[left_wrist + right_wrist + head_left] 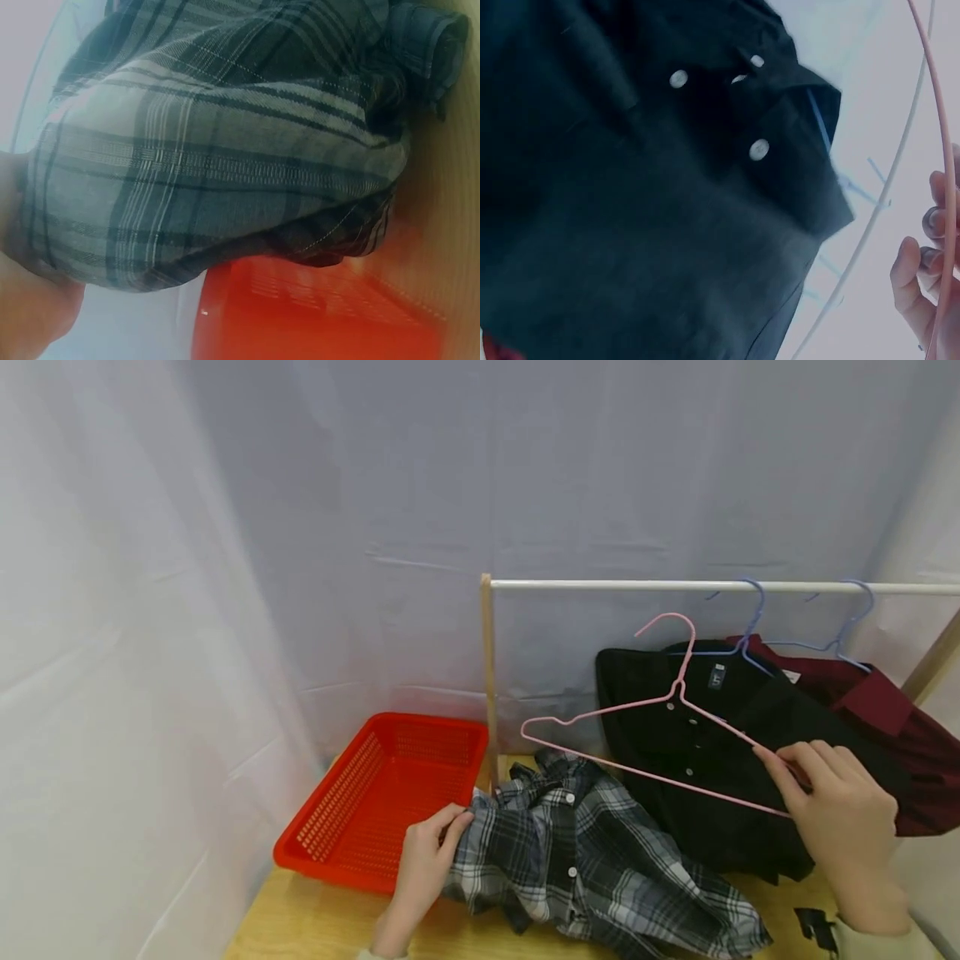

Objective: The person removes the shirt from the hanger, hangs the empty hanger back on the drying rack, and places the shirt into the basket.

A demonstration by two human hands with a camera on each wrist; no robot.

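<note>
Plaid shirt [577, 852] lies crumpled on the wooden counter [300, 927], its edge pinched in my left grip [427, 860]. My right grip [840, 810] holds the pink hanger [660, 710]. Beyond, a red basket [375, 793], hung shirts, white rail [675, 585], pale curtains.

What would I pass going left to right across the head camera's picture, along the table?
Red basket → left hand gripping the plaid shirt's edge → plaid shirt → black shirt on a blue hanger → right hand holding the pink hanger → dark red shirt.
</note>
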